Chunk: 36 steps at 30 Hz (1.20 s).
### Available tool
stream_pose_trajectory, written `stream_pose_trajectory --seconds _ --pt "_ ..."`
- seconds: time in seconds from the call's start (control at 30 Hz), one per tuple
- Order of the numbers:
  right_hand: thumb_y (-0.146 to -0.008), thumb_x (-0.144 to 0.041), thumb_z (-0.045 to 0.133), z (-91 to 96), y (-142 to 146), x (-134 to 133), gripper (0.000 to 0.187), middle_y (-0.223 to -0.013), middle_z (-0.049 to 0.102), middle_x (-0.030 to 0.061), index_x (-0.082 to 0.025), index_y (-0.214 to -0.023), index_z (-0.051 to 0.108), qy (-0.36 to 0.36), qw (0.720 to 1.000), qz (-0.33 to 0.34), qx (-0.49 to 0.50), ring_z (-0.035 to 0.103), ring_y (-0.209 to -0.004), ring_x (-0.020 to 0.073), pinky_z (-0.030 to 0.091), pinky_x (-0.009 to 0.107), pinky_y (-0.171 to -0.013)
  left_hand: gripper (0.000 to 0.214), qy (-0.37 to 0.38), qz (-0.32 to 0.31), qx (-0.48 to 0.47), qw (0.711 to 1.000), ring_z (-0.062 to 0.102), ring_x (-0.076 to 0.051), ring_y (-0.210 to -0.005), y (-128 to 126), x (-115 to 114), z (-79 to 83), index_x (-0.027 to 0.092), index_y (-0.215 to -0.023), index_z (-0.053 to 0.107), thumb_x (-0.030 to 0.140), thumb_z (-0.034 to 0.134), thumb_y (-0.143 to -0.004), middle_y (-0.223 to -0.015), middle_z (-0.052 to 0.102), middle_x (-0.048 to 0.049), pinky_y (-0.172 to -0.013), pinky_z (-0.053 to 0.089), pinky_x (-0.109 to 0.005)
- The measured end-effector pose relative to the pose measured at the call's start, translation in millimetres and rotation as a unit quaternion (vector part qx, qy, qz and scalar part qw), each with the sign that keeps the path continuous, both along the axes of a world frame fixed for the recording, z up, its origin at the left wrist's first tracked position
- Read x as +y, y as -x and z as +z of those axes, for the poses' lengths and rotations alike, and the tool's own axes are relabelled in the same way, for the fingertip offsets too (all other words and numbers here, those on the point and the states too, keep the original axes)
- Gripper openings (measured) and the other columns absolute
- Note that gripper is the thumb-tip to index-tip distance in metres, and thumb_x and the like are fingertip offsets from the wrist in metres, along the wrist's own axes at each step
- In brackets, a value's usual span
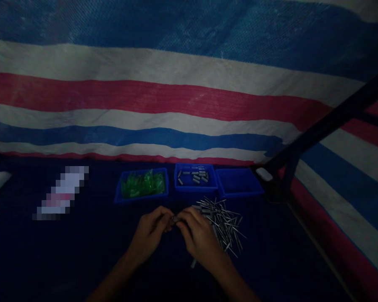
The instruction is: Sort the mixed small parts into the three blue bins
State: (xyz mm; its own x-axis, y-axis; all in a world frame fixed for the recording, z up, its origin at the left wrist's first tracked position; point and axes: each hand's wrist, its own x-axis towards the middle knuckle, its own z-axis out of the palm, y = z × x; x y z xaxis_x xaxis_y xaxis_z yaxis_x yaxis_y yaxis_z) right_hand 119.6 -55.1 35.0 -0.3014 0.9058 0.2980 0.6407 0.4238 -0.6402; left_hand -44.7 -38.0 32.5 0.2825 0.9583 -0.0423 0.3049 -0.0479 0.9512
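My left hand [151,233] and my right hand [199,237] meet over the dark table, fingertips pinched together on a small metal piece [174,218] held between them. A loose heap of thin metal pins [224,221] lies just right of my right hand. One short metal piece [193,263] lies on the table below my right wrist. Beyond the hands stand three blue trays: the left tray [141,184] holds green plastic parts, the middle tray [194,178] holds several short metal sleeves, and nothing shows inside the right tray [239,182].
A striped blue, white and red tarp [182,96] rises behind the table. A dark stand with a slanted arm [327,126] stands at the right behind the trays. A blurred flat item [63,192] lies at the left. The scene is dim.
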Motion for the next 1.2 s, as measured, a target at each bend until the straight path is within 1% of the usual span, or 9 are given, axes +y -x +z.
stream_pose_trajectory --seconds 0.1,0.2,0.3,0.47,0.6,0.7,0.83,1.03,1.2 --pt "-0.089 -0.019 0.039 -1.9 -1.4 -0.2 0.018 -0.086 0.059 0.0035 -0.020 -0.096 0.056 0.015 1.000 0.003 0.027 0.057 -0.078 0.0135 0.047 0.027 -0.072 0.021 -0.081 -0.034 0.038 0.995 0.060 -0.014 -0.079 2.3 -2.2 1.5 0.019 -0.099 0.058 0.028 0.050 -0.082 -0.089 0.065 -0.0031 -0.074 0.046 -0.025" --pt "-0.088 -0.019 0.039 -4.4 0.2 -3.0 0.024 -0.090 0.060 0.0046 -0.020 -0.109 0.051 0.003 0.999 -0.015 0.039 0.058 -0.083 0.0148 0.048 0.028 -0.075 0.016 -0.111 -0.048 0.064 0.991 0.060 -0.014 -0.080 2.5 -2.0 0.7 0.020 -0.092 0.060 0.025 0.049 -0.082 -0.087 0.065 -0.0028 -0.076 0.046 -0.024" --pt "-0.086 -0.019 0.043 -5.3 5.9 -7.4 0.032 -0.093 0.061 0.0054 -0.020 -0.119 0.045 -0.024 0.996 -0.051 0.068 0.059 -0.084 0.0155 0.049 0.029 -0.077 0.014 -0.084 -0.023 0.043 0.995 0.060 -0.014 -0.080 1.3 0.3 -0.7 0.018 -0.088 0.059 0.026 0.048 -0.082 -0.085 0.064 -0.0027 -0.075 0.046 -0.025" --pt "-0.086 -0.019 0.042 1.8 8.4 -11.4 0.018 -0.084 0.062 0.0049 -0.019 -0.097 0.056 -0.061 0.996 -0.047 0.055 0.059 -0.078 0.0145 0.049 0.028 -0.070 0.018 -0.024 -0.007 -0.001 1.000 0.058 -0.013 -0.072 1.0 1.7 -0.2 0.017 -0.086 0.056 0.032 0.047 -0.083 -0.078 0.062 -0.0013 -0.067 0.046 -0.023" --pt "-0.086 -0.021 0.044 16.0 -0.1 3.5 0.015 -0.078 0.062 0.0039 -0.018 -0.091 0.058 -0.117 0.989 -0.081 0.029 0.059 -0.073 0.0150 0.045 0.030 -0.070 0.027 -0.014 -0.017 0.047 0.999 0.051 -0.011 -0.060 -1.8 -3.3 2.9 0.017 -0.083 0.053 0.035 0.033 -0.088 -0.066 0.055 0.0012 -0.059 0.041 -0.023" --pt "-0.085 -0.026 0.045 25.5 -6.9 24.8 0.022 -0.075 0.062 0.0042 -0.016 -0.102 0.056 -0.129 0.974 -0.183 0.024 0.058 -0.068 0.0157 0.044 0.029 -0.066 0.021 -0.046 -0.117 0.153 0.980 0.052 -0.013 -0.064 -7.4 -11.7 5.4 0.018 -0.083 0.053 0.037 0.042 -0.084 -0.070 0.055 0.0011 -0.061 0.040 -0.025" --pt "-0.083 -0.027 0.043 22.7 -17.1 34.4 0.040 -0.063 0.055 -0.0009 -0.014 -0.120 0.043 -0.057 0.962 -0.268 0.018 0.053 -0.057 0.0151 0.040 0.027 -0.056 0.030 -0.090 -0.237 0.296 0.921 0.054 -0.021 -0.089 -14.4 -24.2 7.8 0.022 -0.092 0.054 0.040 0.063 -0.069 -0.099 0.056 -0.0023 -0.071 0.042 -0.030" --pt "-0.075 -0.014 0.035 0.0 -19.6 8.7 0.030 -0.066 0.047 -0.0027 -0.018 -0.102 0.046 -0.067 0.960 -0.249 0.109 0.049 -0.060 0.0132 0.040 0.026 -0.057 0.019 -0.089 -0.237 0.344 0.904 0.054 -0.018 -0.091 -18.1 -25.4 9.0 0.022 -0.096 0.052 0.017 0.038 -0.084 -0.100 0.053 -0.0033 -0.075 0.044 -0.032" --pt "-0.070 -0.009 0.035 -2.4 -13.0 11.3 0.029 -0.077 0.047 0.0005 -0.019 -0.093 0.048 -0.067 0.973 -0.186 0.119 0.049 -0.071 0.0146 0.041 0.028 -0.065 0.029 -0.076 -0.217 0.344 0.910 0.052 -0.023 -0.096 -24.4 -30.0 7.6 0.024 -0.104 0.051 0.039 0.052 -0.079 -0.105 0.053 -0.0037 -0.077 0.045 -0.036"
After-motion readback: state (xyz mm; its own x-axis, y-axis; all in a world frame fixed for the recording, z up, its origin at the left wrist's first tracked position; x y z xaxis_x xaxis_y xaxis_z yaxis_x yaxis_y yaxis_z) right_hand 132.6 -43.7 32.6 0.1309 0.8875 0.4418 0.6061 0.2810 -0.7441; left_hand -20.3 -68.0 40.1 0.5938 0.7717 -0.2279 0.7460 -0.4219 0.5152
